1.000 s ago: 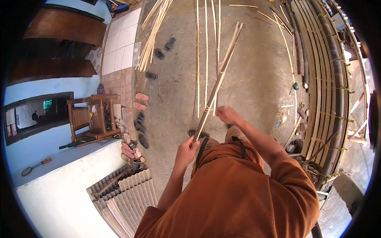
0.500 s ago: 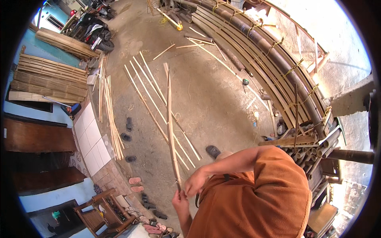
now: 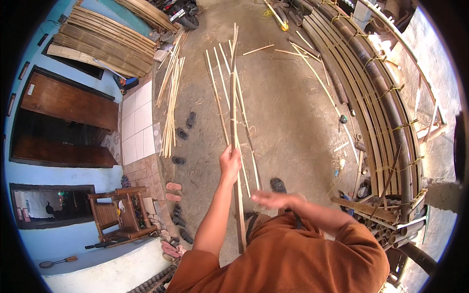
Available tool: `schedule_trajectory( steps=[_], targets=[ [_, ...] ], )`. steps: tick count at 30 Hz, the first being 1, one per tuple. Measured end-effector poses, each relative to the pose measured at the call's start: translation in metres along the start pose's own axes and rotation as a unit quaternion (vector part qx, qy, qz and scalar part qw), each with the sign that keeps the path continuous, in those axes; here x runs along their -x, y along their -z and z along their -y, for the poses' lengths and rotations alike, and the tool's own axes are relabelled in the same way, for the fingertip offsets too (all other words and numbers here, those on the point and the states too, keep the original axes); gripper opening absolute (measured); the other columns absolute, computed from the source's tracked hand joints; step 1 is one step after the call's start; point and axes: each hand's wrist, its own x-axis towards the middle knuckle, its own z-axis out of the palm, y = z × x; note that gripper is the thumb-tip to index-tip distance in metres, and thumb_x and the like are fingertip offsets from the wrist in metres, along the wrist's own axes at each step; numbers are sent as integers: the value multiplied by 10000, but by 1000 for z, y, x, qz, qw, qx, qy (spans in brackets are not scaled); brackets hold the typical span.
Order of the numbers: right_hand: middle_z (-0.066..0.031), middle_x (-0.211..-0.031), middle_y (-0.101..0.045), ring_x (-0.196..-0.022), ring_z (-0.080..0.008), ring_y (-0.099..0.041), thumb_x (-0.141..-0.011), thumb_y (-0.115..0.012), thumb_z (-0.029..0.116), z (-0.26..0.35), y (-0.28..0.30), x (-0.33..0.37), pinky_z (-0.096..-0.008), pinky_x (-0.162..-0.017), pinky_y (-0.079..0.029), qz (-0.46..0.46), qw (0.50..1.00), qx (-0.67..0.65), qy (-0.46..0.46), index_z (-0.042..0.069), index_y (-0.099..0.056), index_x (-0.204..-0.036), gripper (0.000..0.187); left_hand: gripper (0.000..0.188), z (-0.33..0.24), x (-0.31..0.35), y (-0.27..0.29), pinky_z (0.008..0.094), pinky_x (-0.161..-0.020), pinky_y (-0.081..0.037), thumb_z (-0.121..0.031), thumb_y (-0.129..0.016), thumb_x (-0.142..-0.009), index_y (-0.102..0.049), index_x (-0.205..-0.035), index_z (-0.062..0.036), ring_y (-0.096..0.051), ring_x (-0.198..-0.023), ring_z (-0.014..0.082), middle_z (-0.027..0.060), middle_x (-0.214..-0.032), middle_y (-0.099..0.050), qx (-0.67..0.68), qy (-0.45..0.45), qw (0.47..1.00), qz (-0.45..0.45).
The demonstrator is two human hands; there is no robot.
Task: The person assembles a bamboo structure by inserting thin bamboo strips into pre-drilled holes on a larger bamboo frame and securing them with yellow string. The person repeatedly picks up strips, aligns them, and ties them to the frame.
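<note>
Swinging upright since a moment ago, the long pale split bamboo strip (image 3: 234, 122) sits clamped in my left hand (image 3: 229, 163), while my right hand (image 3: 271, 199) hovers open, blurred, beside it.

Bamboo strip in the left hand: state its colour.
Pale tan, seen in the head view: the bamboo strip gripped by the left hand.

Right hand (image 3: 273, 199) has let go of bamboo strip (image 3: 234, 127), seemingly

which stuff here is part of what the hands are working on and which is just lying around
In hand:
left hand
right hand, blurred, open
long bamboo strip

Lying about:
strips on the ground
sandals
wooden chair
</note>
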Motion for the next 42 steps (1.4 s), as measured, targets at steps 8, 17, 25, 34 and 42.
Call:
schedule_trajectory(
  steps=[8,17,25,34,42],
  targets=[
    [-50,-746,-639,-510,-129,-574,-1080,-353,439,27,10,10,-282,-482,-467,-257,908,-321,79,51,-526,-1145,430,606,49,-146,-97,505,-926,-497,-357,-626,-977,-444,-1435,-4,-601,-1131,317,125,-1285,-616,-104,142,981,81],
    [-168,-839,-690,-593,-238,-693,-920,-729,258,-104,123,13,-358,-543,-534,-371,888,-256,-94,-163,-645,-969,432,429,150,-6,-34,345,-768,-534,-403,-609,-987,-562,-1292,-104,-653,-929,191,32,-1027,-624,-64,253,958,119],
    [-281,-1003,-691,-1015,-389,-683,-960,-560,419,-186,103,22,-477,-897,-531,-483,849,108,-186,-48,-703,-1042,495,368,245,118,157,358,-752,-540,-333,-589,-990,-598,-1274,-99,-650,-879,186,40,-992,-655,-252,346,901,73],
    [-270,-973,-678,-953,-454,-665,-927,-613,279,-168,77,90,-549,-796,-534,-588,746,234,-208,70,-510,-1151,323,292,242,127,213,319,-595,-504,-299,-597,-976,-666,-1172,-95,-632,-712,142,3,-816,-637,-283,338,897,-18],
    [-187,-706,-648,-688,-422,-662,-979,-542,253,-206,19,158,-507,-624,-534,-625,692,298,-205,44,-559,-1037,218,296,222,49,176,292,-602,-490,-288,-598,-970,-672,-1128,-48,-602,-676,131,13,-802,-633,-280,269,921,29]
  ],
)
